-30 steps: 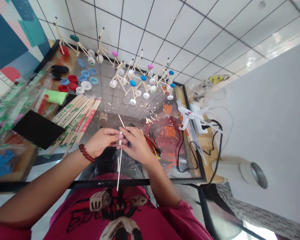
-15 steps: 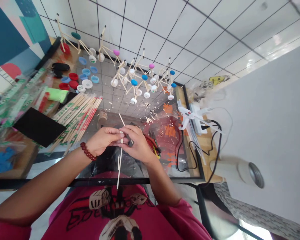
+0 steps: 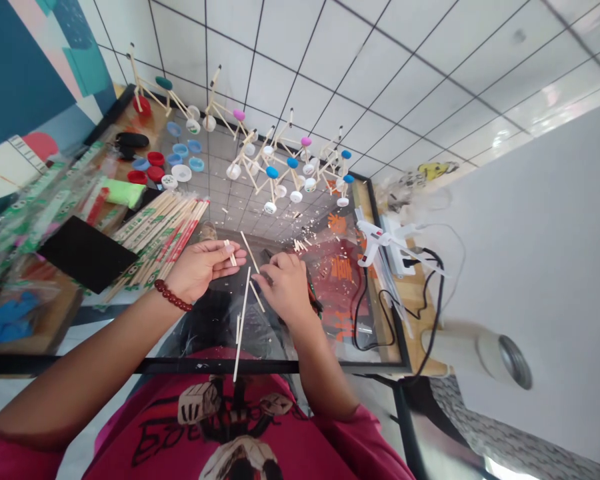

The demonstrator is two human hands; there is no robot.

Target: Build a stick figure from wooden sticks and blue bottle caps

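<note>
The left hand (image 3: 200, 267) pinches a few short sticks (image 3: 232, 257) between thumb and fingers above the middle of the worktop (image 3: 330, 367), probably gathered so they lie side by side with their ends in sight. The right hand (image 3: 286, 287) has its fingers curled, thumb tip close to the loose sticks; whether it grips anything cannot be told. Between the hands lies a long stick (image 3: 243, 327), its near end reaching past the near edge, with a shorter piece (image 3: 237, 329) beside it. The stick models (image 3: 271, 208) stand toward the far edge, presumably clear of the hands' working space, while the glue gun (image 3: 375, 235) sits by the right edge, likely to give its cord room. The wrapped chopsticks (image 3: 165, 230) fan out at the left, within easy reach of that side. The sticks look like pale, smooth, slender wood; the models join such lengths into angular frames on round plastic caps, topped with coloured ovals. The worktop is glossy and reflective within a dark frame, strewn with pale crumbs (image 3: 305, 230) and chips, and the wrappers are thin printed film or paper.
</note>
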